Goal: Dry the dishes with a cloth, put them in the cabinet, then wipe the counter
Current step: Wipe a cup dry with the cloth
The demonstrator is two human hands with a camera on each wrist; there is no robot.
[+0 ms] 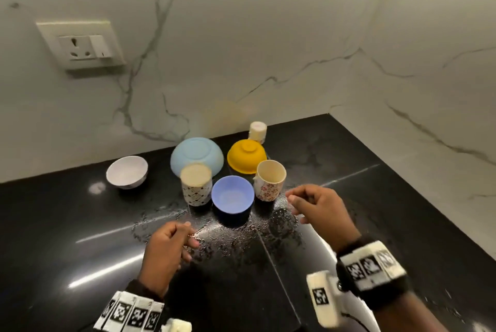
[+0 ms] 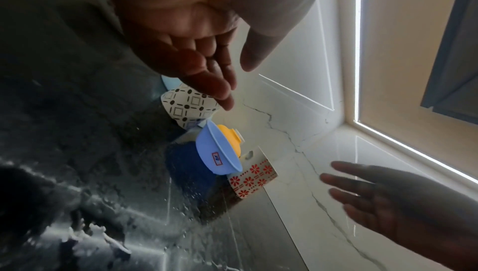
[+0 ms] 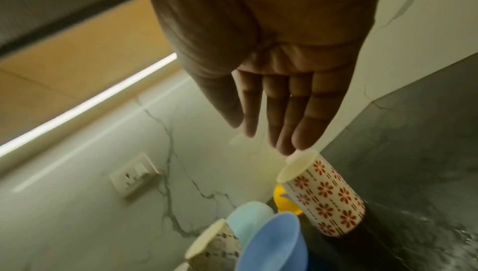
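So both hands are just hanging over the black counter (image 1: 80, 224) with nothing in them; the left hand (image 1: 167, 248) looks loosely curled from the head view, and its wrist view shows the fingers (image 2: 207, 83) relaxed and mostly straight; the right hand (image 1: 319, 211) is the same deal, slightly curled from above, fingers (image 3: 297, 111) stretched out flat in its own wrist view, fingertips up close to the rim of the red-flowered cup (image 3: 325, 197), can't tell if they actually touch it.

The dishes are all clustered toward the back of the counter near the marble wall (image 1: 241, 36); the purple bowl (image 1: 232, 196) sits upright in the middle front, between the black-patterned cup (image 1: 196, 186) on its left and the red-flowered one on its right; behind them a light blue bowl (image 1: 197, 156) and a yellow bowl (image 1: 247, 156) are flipped upside down; a small pale cup (image 1: 258, 131) stands upside down behind the yellow one; a white bowl (image 1: 127, 174) sits upright off to the left, well apart from the rest.

Water is puddled on the counter just in front of the dishes, between the hands; a wall socket (image 1: 81, 46) is on the left.
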